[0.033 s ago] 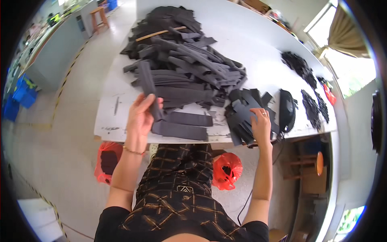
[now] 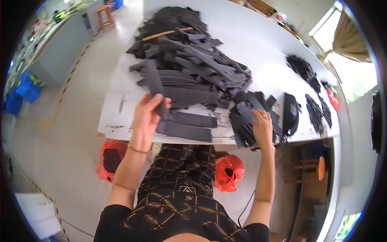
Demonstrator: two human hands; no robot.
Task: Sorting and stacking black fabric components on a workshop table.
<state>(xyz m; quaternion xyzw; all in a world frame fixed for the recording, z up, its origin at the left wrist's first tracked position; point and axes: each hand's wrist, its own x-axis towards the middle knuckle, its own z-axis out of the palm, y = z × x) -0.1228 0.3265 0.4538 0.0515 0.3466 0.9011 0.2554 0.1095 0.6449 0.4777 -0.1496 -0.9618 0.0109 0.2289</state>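
My left hand (image 2: 147, 115) is closed around a dark grey fabric strip (image 2: 153, 78), which stands up from its fingers toward the large heap of grey fabric strips (image 2: 189, 60). Two flat fabric pieces (image 2: 187, 132) lie by that hand near the table's front edge. My right hand (image 2: 264, 128) is over a smaller pile of dark strips (image 2: 243, 121), its curled fingers on a grey strip at the top. The fingertips are partly lost among the strips.
A black oval case-like object (image 2: 289, 114) and dark bundles (image 2: 313, 113) lie at the right of the white table (image 2: 117, 86). A wooden stick (image 2: 167, 34) rests on the heap. Red plastic bags (image 2: 229, 173) sit below the front edge; a wooden stool (image 2: 105, 18) stands far left.
The whole view has shifted slightly, so the table and heap appear a little further right. Both hands keep nearly the same places over the fabric.
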